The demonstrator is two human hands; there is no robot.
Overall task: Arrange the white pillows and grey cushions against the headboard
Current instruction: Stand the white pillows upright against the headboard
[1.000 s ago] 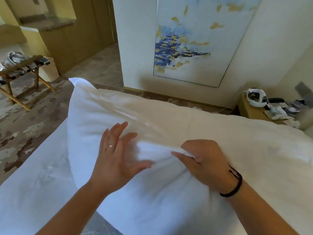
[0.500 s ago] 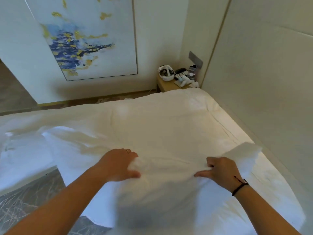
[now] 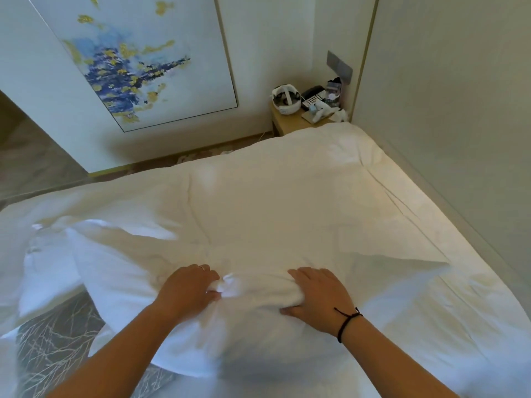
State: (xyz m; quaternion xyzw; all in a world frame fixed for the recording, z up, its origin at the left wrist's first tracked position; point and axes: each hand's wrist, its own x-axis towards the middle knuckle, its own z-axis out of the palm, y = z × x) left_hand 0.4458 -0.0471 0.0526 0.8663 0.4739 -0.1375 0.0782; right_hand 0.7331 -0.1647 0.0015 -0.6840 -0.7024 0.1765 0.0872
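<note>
On the white bed (image 3: 287, 202), both hands' fingers (image 3: 310, 275) curled into a bunched white pillow (image 3: 120, 271), left hand (image 3: 188, 288) beside right hand (image 3: 319, 297).

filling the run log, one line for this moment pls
both hands grip white pillow | left hand | right hand | pillow over bed | headboard right

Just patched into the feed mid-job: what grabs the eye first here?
Front and centre, both hands grip a white pillow over the white bed: the left hand and the right hand bunch its top edge. On the wall at upper left hangs a large blue-and-gold painting. A cluttered bedside table sits in the far corner.
</note>
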